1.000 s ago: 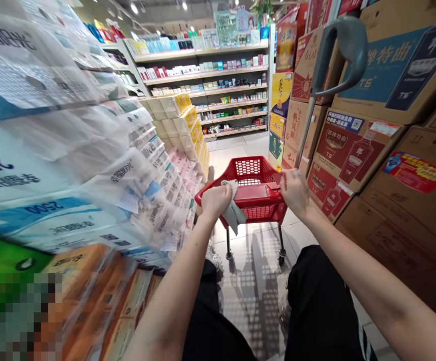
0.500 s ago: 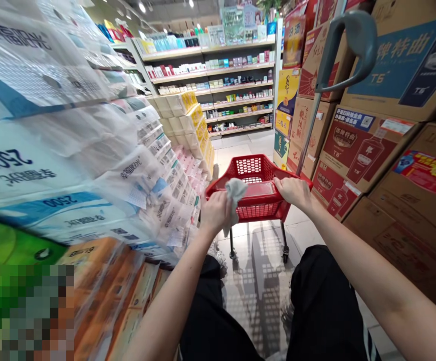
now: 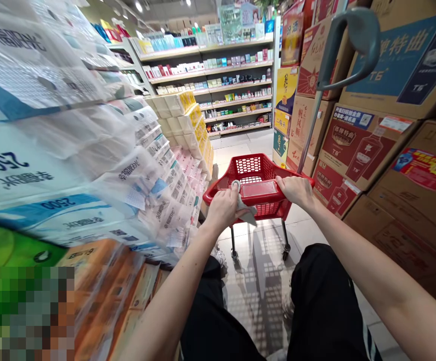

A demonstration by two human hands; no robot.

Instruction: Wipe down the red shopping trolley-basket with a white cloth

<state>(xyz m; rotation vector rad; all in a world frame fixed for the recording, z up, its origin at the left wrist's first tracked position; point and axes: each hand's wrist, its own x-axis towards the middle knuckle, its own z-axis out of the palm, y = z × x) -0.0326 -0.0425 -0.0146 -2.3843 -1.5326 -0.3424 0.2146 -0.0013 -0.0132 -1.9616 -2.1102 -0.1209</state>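
A small red shopping cart (image 3: 257, 168) on wheels stands on the tiled floor in front of my knees. My left hand (image 3: 223, 206) is closed on a pale grey cloth (image 3: 245, 205) and presses it against the near left rim of the cart. My right hand (image 3: 296, 190) grips the near right rim of the cart with curled fingers. A long grey pull handle (image 3: 348, 42) rises from the cart's right side up to the top of the view.
Stacked packs of tissue paper (image 3: 90, 150) fill the left side of the aisle. Stacked cardboard boxes (image 3: 372, 130) line the right. Shelves of small goods (image 3: 225, 85) stand at the far end. Tiled floor (image 3: 255, 281) runs between.
My left hand lifted the cloth off the cart's rim, then brought it back down onto the near left rim. The cart shifted slightly to the right. My right hand kept its grip.
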